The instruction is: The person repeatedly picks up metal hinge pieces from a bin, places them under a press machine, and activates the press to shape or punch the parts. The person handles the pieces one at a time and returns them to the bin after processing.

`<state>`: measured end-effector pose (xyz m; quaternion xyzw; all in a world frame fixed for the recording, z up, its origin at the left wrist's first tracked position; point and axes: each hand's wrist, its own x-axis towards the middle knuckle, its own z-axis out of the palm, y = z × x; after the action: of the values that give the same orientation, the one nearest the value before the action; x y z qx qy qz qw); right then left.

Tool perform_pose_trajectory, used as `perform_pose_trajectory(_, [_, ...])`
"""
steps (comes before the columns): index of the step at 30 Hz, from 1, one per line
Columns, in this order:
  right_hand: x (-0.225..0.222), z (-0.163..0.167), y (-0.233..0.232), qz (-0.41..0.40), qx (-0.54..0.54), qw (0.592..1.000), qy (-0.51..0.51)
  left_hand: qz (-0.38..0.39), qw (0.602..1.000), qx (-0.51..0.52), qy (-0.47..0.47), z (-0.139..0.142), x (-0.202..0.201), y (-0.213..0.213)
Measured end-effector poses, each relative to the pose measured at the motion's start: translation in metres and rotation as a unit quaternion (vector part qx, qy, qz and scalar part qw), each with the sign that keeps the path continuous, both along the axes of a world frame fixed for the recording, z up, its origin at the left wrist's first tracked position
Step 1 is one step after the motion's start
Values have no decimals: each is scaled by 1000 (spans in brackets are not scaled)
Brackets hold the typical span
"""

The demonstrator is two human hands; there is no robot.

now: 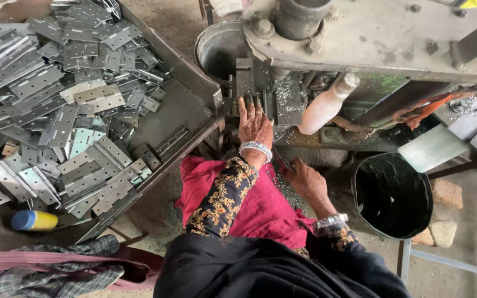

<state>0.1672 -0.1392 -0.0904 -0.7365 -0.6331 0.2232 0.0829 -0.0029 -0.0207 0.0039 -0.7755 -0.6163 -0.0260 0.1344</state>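
Feeding press (360, 38): left hand (254, 122) flat, fingers spread on jig, grasping nothing; right hand (306, 182) resting loose below; big hinge pile (67, 105) left of it still unprocessed.

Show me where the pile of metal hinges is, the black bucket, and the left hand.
Pile of metal hinges (56, 105), head view, on a flat hinge mid-pile.
Black bucket (391, 194), head view, on its dark inside.
Left hand (254, 124), head view, on the back of the hand.

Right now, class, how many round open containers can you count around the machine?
2. A grey metal bucket stands behind the machine, above the left hand. A black bucket stands right of the right hand. Others may be hidden.
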Motion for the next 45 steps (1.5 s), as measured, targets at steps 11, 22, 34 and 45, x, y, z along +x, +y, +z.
perform_pose_trajectory(11, [3,10,2,9,11,999,32,-9,997,16,-81,-16,2,22])
perform_pose_trajectory(22, [-4,6,-1,9,-15,1000,-3,-19,997,21,-69,-11,-4,16])
perform_pose_trajectory(34, [-3,12,-2,-3,1,1000,10,-5,999,-5,-31,0,1,37])
perform_pose_trajectory(45, [-5,11,0,-12,-68,998,9,-17,995,65,-69,-26,-3,29])
